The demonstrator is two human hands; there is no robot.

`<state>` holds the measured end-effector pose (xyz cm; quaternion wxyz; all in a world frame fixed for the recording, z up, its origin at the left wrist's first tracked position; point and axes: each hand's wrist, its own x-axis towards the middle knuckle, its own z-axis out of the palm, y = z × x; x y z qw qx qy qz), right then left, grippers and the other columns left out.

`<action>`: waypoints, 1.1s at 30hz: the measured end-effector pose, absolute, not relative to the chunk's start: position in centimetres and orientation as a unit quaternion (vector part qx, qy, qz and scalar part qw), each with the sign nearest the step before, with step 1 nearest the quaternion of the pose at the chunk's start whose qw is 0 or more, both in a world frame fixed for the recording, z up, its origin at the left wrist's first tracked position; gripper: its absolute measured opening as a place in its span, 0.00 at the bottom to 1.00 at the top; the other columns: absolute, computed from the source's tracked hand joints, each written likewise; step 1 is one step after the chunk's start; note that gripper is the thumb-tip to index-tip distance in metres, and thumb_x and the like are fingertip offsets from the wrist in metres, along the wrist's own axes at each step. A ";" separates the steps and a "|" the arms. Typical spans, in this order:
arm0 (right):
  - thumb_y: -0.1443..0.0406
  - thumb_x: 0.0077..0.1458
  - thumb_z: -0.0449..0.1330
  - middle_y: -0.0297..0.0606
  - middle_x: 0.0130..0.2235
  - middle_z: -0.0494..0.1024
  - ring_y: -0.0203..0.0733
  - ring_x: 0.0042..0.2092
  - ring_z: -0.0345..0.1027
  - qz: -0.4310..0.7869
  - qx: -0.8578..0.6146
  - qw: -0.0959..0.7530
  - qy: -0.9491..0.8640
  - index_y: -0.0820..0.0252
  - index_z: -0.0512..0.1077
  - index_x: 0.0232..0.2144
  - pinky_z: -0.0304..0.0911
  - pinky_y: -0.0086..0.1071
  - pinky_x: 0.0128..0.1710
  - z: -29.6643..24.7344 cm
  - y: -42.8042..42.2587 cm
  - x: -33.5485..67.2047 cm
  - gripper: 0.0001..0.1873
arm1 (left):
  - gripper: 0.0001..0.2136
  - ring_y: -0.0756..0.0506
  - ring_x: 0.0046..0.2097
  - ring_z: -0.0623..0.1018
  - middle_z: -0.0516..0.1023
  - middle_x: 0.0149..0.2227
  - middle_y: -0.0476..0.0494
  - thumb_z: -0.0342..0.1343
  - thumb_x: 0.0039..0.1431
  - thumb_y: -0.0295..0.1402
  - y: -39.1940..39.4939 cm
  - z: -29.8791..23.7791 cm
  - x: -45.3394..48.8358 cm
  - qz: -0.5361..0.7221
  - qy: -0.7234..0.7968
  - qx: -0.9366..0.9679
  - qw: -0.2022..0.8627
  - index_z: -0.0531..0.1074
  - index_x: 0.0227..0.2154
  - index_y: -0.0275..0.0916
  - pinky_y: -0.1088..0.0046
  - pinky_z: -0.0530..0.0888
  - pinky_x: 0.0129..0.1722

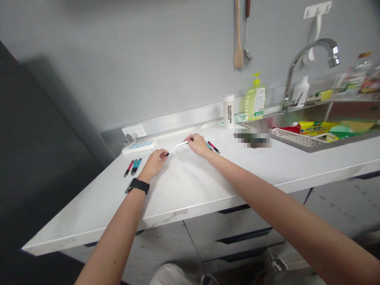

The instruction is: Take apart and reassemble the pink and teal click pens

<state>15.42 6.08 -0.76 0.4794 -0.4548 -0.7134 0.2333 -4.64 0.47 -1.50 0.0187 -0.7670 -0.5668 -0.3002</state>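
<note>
Above the white countertop (190,178), my right hand (196,143) pinches a white pen barrel (181,143). My left hand (154,163), with a black watch on the wrist, is closed on a small black pen part (167,154). A thin pale refill (172,149) spans the space between the black part and the barrel; whether it touches the barrel is too small to tell. Left of my left hand lie a pink-and-black pen (128,168) and two teal-and-black pens (135,166). Beside my right hand rest a red-and-black pen (213,147) and a teal pen (208,146), partly hidden.
A white box with blue compartments (140,147) sits near the wall socket (134,130). Along the back stand a white canister (228,111) and a green soap bottle (255,99). On the right is a sink (314,148) with a tap (308,49) and coloured packets.
</note>
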 end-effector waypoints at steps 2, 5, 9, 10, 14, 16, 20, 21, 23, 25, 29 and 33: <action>0.76 0.46 0.50 0.39 0.36 0.79 0.38 0.42 0.71 0.229 -0.456 0.488 -0.708 0.63 0.77 0.31 0.61 0.25 0.43 -0.8 6.2 15.5 0.16 | 0.08 0.45 0.38 0.73 0.75 0.35 0.42 0.49 0.51 0.28 0.5 -1.5 -4.6 -0.301 -0.567 -0.767 0.020 0.69 0.33 0.38 0.67 0.68 0.43; 0.75 0.46 0.51 0.38 0.37 0.79 0.37 0.42 0.71 0.233 -0.467 0.503 -0.689 0.63 0.77 0.32 0.61 0.25 0.44 -0.6 6.3 15.8 0.16 | 0.07 0.45 0.38 0.74 0.75 0.35 0.43 0.49 0.51 0.28 0.6 -1.5 -4.6 -0.304 -0.571 -0.762 0.021 0.70 0.33 0.38 0.68 0.69 0.43; 0.75 0.46 0.51 0.37 0.37 0.79 0.36 0.41 0.71 0.239 -0.472 0.492 -0.691 0.62 0.77 0.31 0.61 0.24 0.44 -0.6 6.4 16.0 0.16 | 0.07 0.45 0.38 0.74 0.75 0.35 0.43 0.50 0.50 0.28 0.5 -1.4 -4.6 -0.308 -0.572 -0.760 0.017 0.70 0.33 0.38 0.68 0.69 0.43; 0.75 0.46 0.51 0.37 0.37 0.79 0.37 0.42 0.71 0.237 -0.469 0.488 -0.697 0.62 0.77 0.31 0.61 0.25 0.44 -0.7 6.4 16.0 0.16 | 0.07 0.45 0.38 0.74 0.75 0.35 0.43 0.50 0.50 0.28 0.4 -1.4 -4.5 -0.308 -0.571 -0.761 0.016 0.70 0.33 0.38 0.68 0.69 0.43; 0.75 0.47 0.51 0.39 0.37 0.79 0.38 0.42 0.71 0.230 -0.443 0.472 -0.726 0.62 0.77 0.31 0.61 0.27 0.45 -0.9 6.3 15.4 0.15 | 0.07 0.44 0.38 0.74 0.76 0.35 0.42 0.51 0.50 0.29 0.1 -1.1 -4.3 -0.315 -0.565 -0.762 0.006 0.71 0.32 0.38 0.67 0.68 0.44; 0.74 0.48 0.51 0.39 0.37 0.79 0.38 0.41 0.70 0.228 -0.432 0.467 -0.737 0.62 0.76 0.31 0.61 0.28 0.45 -1.0 6.2 15.2 0.14 | 0.07 0.44 0.38 0.74 0.76 0.35 0.42 0.52 0.50 0.30 0.1 -1.0 -4.1 -0.331 -0.557 -0.762 -0.012 0.72 0.32 0.39 0.66 0.68 0.44; 0.73 0.50 0.52 0.37 0.35 0.76 0.36 0.38 0.69 0.271 -0.410 0.474 -0.730 0.62 0.73 0.34 0.62 0.31 0.44 -0.9 6.2 14.9 0.12 | 0.10 0.45 0.38 0.74 0.77 0.36 0.42 0.55 0.48 0.35 0.4 -1.2 -3.6 -0.391 -0.538 -0.737 -0.120 0.72 0.34 0.37 0.67 0.68 0.43; 0.73 0.51 0.52 0.37 0.34 0.76 0.35 0.36 0.69 0.297 -0.407 0.486 -0.714 0.62 0.72 0.35 0.63 0.31 0.42 -0.8 6.3 14.8 0.11 | 0.11 0.45 0.37 0.74 0.77 0.35 0.42 0.56 0.48 0.36 0.5 -1.2 -3.4 -0.407 -0.537 -0.721 -0.162 0.72 0.34 0.36 0.67 0.69 0.41; 0.71 0.50 0.54 0.34 0.32 0.73 0.34 0.33 0.68 0.361 -0.401 0.516 -0.665 0.62 0.68 0.39 0.64 0.29 0.37 -0.8 6.4 14.8 0.12 | 0.12 0.46 0.34 0.75 0.77 0.32 0.42 0.57 0.48 0.38 0.5 -1.4 -3.1 -0.427 -0.541 -0.683 -0.241 0.71 0.33 0.35 0.69 0.69 0.38; 0.70 0.49 0.56 0.31 0.30 0.70 0.33 0.31 0.67 0.416 -0.390 0.545 -0.615 0.61 0.65 0.42 0.63 0.27 0.32 -0.7 6.5 14.8 0.15 | 0.13 0.47 0.34 0.75 0.77 0.31 0.42 0.58 0.47 0.39 0.3 -1.5 -2.9 -0.431 -0.538 -0.658 -0.303 0.71 0.33 0.35 0.70 0.69 0.36; 0.72 0.49 0.56 0.29 0.28 0.68 0.31 0.29 0.66 0.462 -0.379 0.580 -0.554 0.60 0.62 0.42 0.61 0.25 0.30 -0.4 6.3 15.0 0.16 | 0.19 0.49 0.36 0.74 0.77 0.35 0.44 0.65 0.38 0.33 -0.1 -1.6 -2.6 -0.428 -0.489 -0.658 -0.381 0.72 0.37 0.36 0.71 0.69 0.40; 0.71 0.48 0.57 0.31 0.32 0.71 0.31 0.32 0.67 0.502 -0.347 0.601 -0.517 0.59 0.61 0.42 0.62 0.26 0.33 -0.1 6.0 15.2 0.17 | 0.17 0.50 0.35 0.75 0.76 0.33 0.45 0.66 0.38 0.34 -0.2 -1.9 -2.8 -0.438 -0.497 -0.630 -0.404 0.72 0.33 0.35 0.70 0.69 0.42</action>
